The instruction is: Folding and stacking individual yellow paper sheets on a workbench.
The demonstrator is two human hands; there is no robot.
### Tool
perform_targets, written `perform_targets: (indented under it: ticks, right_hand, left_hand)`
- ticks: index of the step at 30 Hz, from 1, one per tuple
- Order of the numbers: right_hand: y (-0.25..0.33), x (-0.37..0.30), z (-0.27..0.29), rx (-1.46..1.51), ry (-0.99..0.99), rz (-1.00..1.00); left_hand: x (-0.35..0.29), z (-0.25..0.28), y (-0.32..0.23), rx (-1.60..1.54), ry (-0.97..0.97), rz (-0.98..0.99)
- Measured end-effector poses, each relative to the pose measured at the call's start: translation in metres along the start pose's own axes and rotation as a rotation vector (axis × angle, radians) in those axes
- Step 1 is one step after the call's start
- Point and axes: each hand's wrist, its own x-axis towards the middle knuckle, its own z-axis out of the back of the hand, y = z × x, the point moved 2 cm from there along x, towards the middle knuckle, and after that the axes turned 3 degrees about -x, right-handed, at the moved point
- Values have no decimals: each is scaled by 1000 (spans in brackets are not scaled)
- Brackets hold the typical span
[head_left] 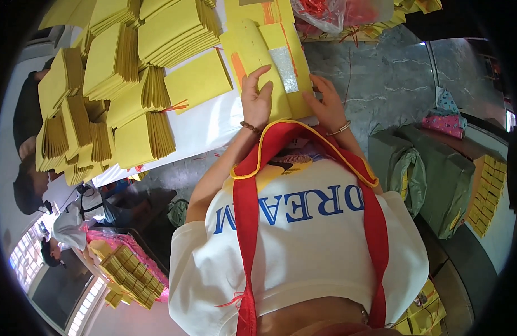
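Hands (256,101) (325,106) flank yellow sheet (269,61) at white table (202,129) edge.

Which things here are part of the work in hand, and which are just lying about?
In hand:
left hand and right hand, both pressing on the yellow paper sheet
silver foil patch on that sheet
stacks of folded yellow paper

Lying about:
clear bag of red string
green sacks
patterned cloth
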Motion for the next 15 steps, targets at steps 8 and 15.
perform_targets:
  ticks: [8, 15]
  right_hand:
    - [17, 0, 1, -106, 6, 123]
    - [29, -9, -14, 75, 130, 97]
  left_hand:
    - [2, -1, 0, 0, 24, 126]
    - [2, -5, -2, -75, 19, 66]
